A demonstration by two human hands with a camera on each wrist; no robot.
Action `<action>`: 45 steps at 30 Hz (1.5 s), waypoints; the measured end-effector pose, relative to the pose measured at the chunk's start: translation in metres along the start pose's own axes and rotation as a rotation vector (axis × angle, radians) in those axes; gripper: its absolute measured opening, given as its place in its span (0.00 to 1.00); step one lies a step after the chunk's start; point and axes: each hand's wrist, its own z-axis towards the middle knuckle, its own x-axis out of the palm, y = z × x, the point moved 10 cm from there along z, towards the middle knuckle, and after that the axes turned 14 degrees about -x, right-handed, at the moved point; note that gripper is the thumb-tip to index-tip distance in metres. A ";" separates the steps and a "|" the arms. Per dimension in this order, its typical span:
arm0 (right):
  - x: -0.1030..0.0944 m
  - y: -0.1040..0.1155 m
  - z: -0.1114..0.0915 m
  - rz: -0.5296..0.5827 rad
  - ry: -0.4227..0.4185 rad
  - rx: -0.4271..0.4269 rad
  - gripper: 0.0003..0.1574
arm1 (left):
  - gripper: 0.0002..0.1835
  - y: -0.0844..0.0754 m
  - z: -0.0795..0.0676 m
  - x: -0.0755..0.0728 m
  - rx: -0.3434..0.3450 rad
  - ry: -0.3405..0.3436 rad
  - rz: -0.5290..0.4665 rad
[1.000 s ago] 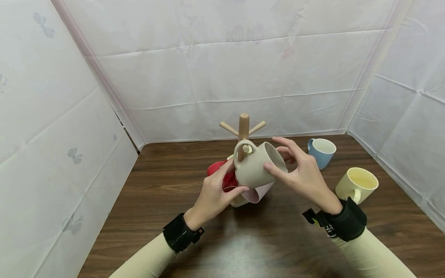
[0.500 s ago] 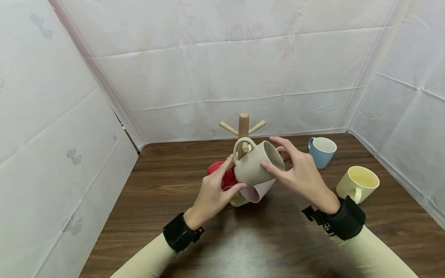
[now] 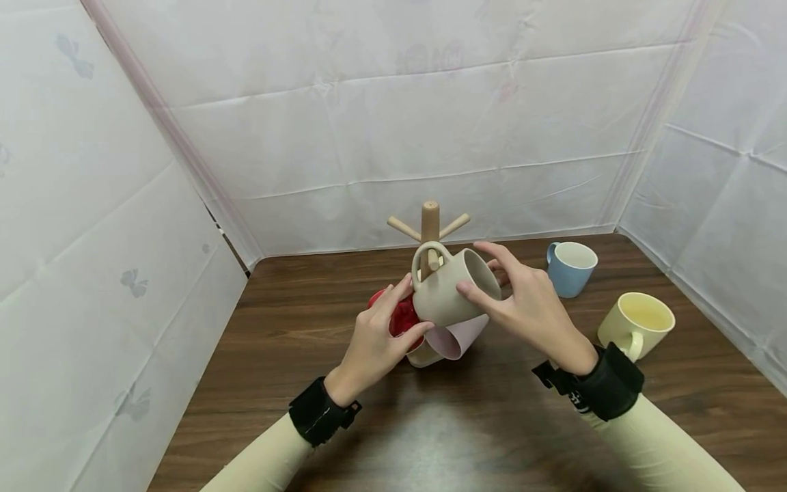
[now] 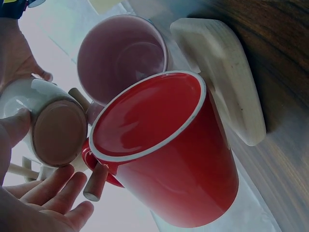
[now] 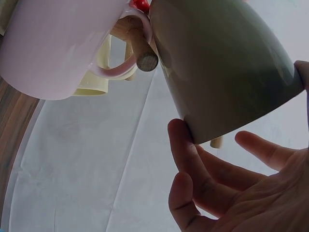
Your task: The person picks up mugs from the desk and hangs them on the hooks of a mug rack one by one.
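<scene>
Both hands hold a light grey mug [image 3: 451, 290], tilted with its mouth to the right, in front of a wooden mug tree [image 3: 430, 220]. Its handle loop is at the upper left, and a peg tip shows through the loop in the head view. My left hand [image 3: 373, 342] grips the mug near its base [image 4: 60, 133], thumb below. At the rim, my right hand [image 3: 522, 304] pinches it between thumb and fingers. Below hang a red mug [image 4: 183, 164] and a pink mug [image 5: 58, 43] on lower pegs. In the head view the grey mug and left hand partly hide them.
A blue mug [image 3: 568, 277] and a yellow mug [image 3: 627, 331] stand on the wooden table [image 3: 277, 328] to the right. Behind the pink mug, a pale yellow mug [image 5: 94, 84] shows in the right wrist view. White sheeting [image 3: 369, 130] encloses the table's back and sides.
The grey mug has shifted slightly up and left with both hands, its handle loop now further around the peg tip in view. The grips look unchanged.
</scene>
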 end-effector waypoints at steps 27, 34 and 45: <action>0.007 -0.001 -0.006 -0.024 0.004 0.009 0.35 | 0.42 0.005 -0.005 0.001 -0.019 0.017 -0.014; 0.006 -0.003 -0.006 -0.053 0.003 0.007 0.36 | 0.42 0.005 -0.005 0.001 -0.021 0.014 -0.009; 0.007 -0.007 -0.011 -0.057 0.014 0.022 0.37 | 0.41 0.004 -0.005 -0.002 -0.006 0.007 -0.023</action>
